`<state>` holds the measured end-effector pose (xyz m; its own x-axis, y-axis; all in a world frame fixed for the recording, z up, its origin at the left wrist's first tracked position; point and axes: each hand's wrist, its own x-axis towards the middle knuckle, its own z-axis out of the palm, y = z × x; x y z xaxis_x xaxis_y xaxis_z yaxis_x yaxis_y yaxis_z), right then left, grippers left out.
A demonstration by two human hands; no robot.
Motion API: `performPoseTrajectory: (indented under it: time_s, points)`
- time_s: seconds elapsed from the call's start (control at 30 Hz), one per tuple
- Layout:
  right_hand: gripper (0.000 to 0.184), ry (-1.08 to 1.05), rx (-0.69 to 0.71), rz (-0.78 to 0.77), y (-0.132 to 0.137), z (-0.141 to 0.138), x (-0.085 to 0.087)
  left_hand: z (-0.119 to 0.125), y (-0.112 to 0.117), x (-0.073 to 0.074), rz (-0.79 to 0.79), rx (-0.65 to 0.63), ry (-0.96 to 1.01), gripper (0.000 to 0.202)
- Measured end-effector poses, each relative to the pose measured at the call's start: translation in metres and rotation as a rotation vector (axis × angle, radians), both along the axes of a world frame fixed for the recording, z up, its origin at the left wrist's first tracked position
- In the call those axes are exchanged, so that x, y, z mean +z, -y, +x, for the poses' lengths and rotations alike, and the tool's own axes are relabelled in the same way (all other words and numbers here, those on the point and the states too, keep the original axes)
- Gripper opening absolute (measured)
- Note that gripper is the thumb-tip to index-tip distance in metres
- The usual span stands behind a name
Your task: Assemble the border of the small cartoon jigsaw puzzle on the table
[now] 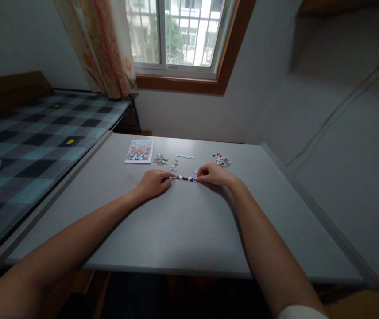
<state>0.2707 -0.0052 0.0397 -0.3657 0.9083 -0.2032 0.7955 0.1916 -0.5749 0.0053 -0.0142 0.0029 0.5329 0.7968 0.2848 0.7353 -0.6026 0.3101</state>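
Observation:
A short joined row of jigsaw pieces (185, 178), dark blue and cream, lies flat on the table between my hands. My left hand (155, 183) has its thumb and index finger together at the row's left end, the other fingers curled. At the right end, my right hand (215, 173) pinches a jigsaw piece (195, 180) against the row; the fingertips partly cover it. Just above that hand's fingertips lies a small loose piece (195, 172). Farther back are a joined pale blue strip (184, 156) and a short upright strip (174, 165) of joined pieces.
Loose jigsaw pieces form a left pile (160, 159) and a right pile (222, 160) on the white table (176, 230). A colourful picture sheet (139, 151) lies at the back left. Beside the table stands a bed with a checked cover (59, 128); a window (179, 35) is behind.

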Motion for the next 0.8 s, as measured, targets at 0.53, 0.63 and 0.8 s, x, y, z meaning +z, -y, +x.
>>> performPoseTrajectory:
  time_s: [0.53, 0.63, 0.8]
  points:
    - [0.014, -0.077, 0.035, -0.002, 0.0001, -0.0065, -0.0057, -0.0001, -0.0043, 0.0026, -0.033, 0.314, 0.117, 0.026]
    - [0.015, -0.075, 0.033, -0.009, -0.001, -0.0056, -0.007, 0.0009, -0.0028, 0.0041, -0.056, 0.329, 0.08, 0.028]
    - [0.017, -0.074, 0.04, -0.02, -0.0008, -0.0044, -0.006, 0.0024, -0.0015, 0.0053, -0.085, 0.347, 0.041, 0.029]
